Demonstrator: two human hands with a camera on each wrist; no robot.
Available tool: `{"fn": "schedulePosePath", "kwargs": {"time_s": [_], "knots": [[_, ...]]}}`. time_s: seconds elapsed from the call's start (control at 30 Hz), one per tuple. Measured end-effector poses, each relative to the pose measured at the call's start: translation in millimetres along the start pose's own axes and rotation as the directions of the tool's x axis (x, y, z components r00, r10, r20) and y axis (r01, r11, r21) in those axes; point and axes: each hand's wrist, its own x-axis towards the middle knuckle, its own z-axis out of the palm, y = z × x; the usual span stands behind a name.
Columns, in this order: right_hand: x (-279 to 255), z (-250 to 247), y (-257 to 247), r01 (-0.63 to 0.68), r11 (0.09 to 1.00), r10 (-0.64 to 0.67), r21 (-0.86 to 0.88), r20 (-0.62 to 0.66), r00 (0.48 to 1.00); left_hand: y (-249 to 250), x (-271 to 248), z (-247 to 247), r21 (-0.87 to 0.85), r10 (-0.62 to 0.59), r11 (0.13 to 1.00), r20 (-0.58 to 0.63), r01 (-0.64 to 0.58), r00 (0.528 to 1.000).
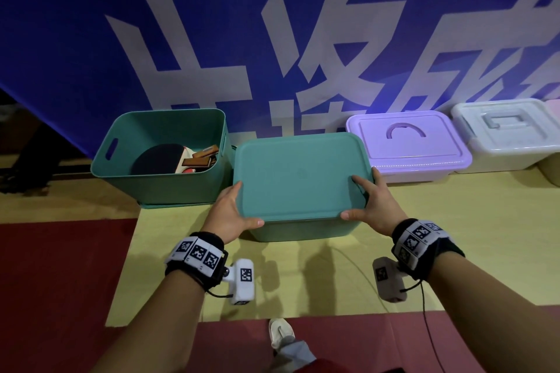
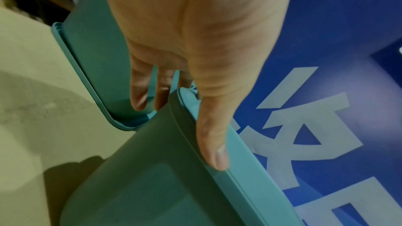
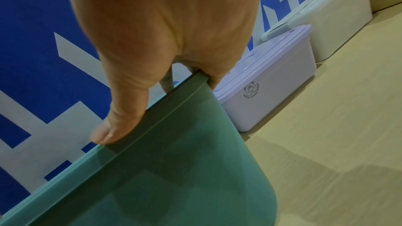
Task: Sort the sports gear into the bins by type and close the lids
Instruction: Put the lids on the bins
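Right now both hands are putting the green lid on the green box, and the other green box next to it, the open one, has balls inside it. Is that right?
Not quite. The open green box holds table tennis paddles, not balls, as the head view shows. The rest is right: the left hand and right hand hold the green lid on the other green box.

Dim, bluish light from overhead throws soft shadows of both arms onto the yellow floor (image 1: 454, 221), the banner (image 1: 272, 39) bows at the wide view's edges, and both wrist views look soft and grainy.
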Motion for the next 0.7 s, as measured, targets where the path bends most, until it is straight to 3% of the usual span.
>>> {"fn": "schedulePosePath", "kwargs": {"time_s": [0.33,0.5,0.7], "knots": [[-7.8,1.4,-6.2,-0.026,0.999,0.026,-0.022,-0.017,1.0,-0.8,-2.3,2.6,0.104,0.016,0.995,-0.04,-0.011,0.999],[-4.7,-6.6,-18.9,-0.043,0.97,0.043,-0.24,-0.005,0.999,4.5,0.3,-1.7,0.212,0.001,0.977,-0.011,0.001,1.0],[38.6,-30.1,-57.6,-0.011,0.928,-0.002,-0.372,-0.035,0.999,27.5,50.9,-14.3,0.387,-0.058,0.92,0.005,0.052,0.998]]}}
